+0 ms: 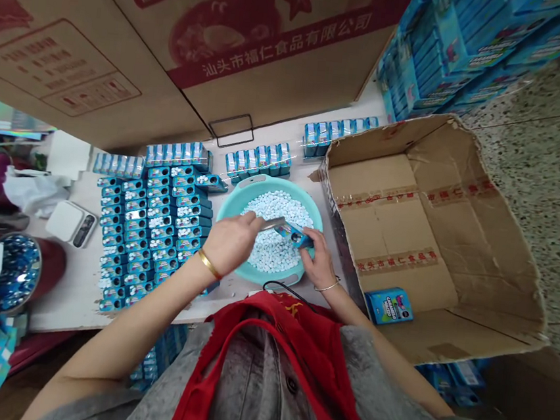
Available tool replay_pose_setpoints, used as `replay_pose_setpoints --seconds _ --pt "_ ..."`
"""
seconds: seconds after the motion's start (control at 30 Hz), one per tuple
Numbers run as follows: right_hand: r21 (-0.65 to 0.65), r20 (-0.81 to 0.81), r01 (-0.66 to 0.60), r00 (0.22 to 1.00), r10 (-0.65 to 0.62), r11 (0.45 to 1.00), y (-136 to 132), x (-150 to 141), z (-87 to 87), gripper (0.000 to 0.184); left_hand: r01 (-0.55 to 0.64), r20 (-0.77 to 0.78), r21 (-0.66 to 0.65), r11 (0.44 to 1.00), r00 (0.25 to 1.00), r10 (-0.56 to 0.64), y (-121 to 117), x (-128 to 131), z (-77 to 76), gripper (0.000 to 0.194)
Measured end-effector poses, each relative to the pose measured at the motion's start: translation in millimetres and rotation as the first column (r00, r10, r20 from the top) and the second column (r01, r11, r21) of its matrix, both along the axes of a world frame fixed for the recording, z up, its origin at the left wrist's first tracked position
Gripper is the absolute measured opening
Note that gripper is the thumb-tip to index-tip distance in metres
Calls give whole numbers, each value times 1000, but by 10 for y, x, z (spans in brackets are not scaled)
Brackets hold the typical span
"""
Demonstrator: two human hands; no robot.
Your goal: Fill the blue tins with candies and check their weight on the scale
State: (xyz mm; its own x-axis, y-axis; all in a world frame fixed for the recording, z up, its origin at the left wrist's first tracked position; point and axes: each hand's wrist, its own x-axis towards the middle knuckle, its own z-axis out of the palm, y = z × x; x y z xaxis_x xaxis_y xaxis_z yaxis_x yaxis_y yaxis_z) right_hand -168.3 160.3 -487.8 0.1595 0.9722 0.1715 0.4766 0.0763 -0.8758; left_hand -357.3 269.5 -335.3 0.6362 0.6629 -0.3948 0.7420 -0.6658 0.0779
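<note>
While a small blue box [298,235] is pinched by the right hand [319,259] over a teal basin [241,196] of pale tablets [280,210], a metal scoop [273,224] is gripped in the curled fingers of the left hand [231,241], its tip at the box mouth. Filling is judged best done with the box kept level above the basin. Left of the fingers, filled boxes [152,224] are ranked on a white table [79,283]; right, an open carton [430,238] is set on speckled floor [551,170].
</note>
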Motion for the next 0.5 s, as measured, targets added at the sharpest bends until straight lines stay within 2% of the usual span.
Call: replay_pose_setpoints --seconds 0.1,0.17,0.23,0.27,0.33,0.43,0.5 --pt "-23 -16 68 998 -68 997 23 82 -17 37 -132 33 -70 989 990 135 140 -212 -698 31" --pt "-39 -19 112 993 -112 993 40 126 -19 37 -148 48 -170 974 986 159 118 -266 -1162 33" --pt "-56 -16 142 990 -143 988 55 154 -13 36 -129 84 -241 962 985 153 -4 -241 -1509 35" --pt "-66 -17 153 988 -155 986 61 161 -9 36 -114 110 -270 956 983 148 -91 -206 -1627 36" --pt "-91 -28 168 985 -171 982 71 163 -3 37 -78 174 -335 939 974 143 -276 -110 -1769 37" --pt "-138 -69 194 976 -204 971 80 155 -18 40 -19 278 -430 903 948 153 -476 13 -1839 34" --pt "-158 -93 205 971 -221 966 82 159 -43 42 3 336 -477 879 925 179 -516 28 -1838 34"
